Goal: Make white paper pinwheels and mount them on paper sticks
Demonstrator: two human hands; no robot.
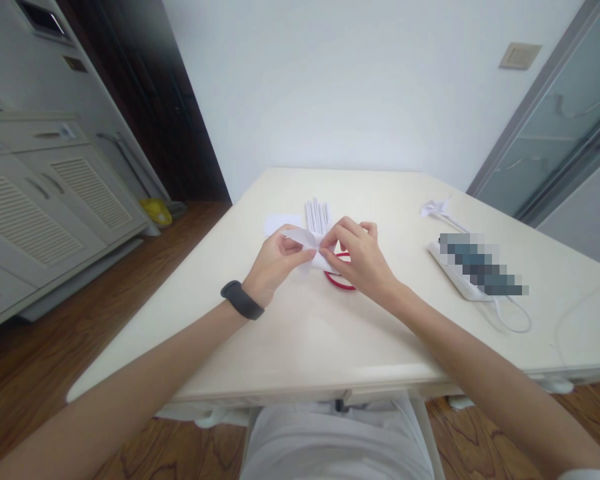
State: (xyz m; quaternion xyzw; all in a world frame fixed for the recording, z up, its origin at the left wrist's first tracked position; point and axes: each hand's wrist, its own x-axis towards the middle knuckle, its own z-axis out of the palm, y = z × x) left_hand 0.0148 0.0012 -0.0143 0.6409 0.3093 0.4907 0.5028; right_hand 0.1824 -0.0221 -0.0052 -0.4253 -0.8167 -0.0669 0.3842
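Between my two hands, over the middle of the table, is a piece of white paper (303, 237) with curled or folded parts. My left hand (275, 260) pinches it from the left, thumb and fingers closed on it. From the right, my right hand (357, 257) pinches the same paper with fingertips close to the left thumb. Red-handled scissors (339, 284) lie beneath, partly hidden by the paper and my right hand. Just behind my hands lie several thin white paper rolls (319, 215) side by side. A flat white paper sheet (280, 223) rests to their left.
A white paper flower on a stem (435, 209) lies at the back right of the table (300, 347). Nearer on the right is a white device (453, 270), its top blurred out, with a cable (517, 329). A wall (340, 87) stands behind the table.
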